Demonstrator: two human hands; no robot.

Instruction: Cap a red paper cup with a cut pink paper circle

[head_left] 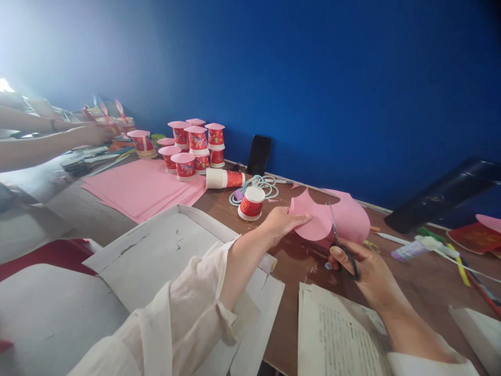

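Pink paper with a rounded lower edge is held above the brown tabletop, clamped between the thumb and fingers of the left hand. The right hand is closed around black-handled metal scissors, blades at the paper's right side. A clean curve likely wants the paper turned gradually into long, even snips — left thumb well clear.
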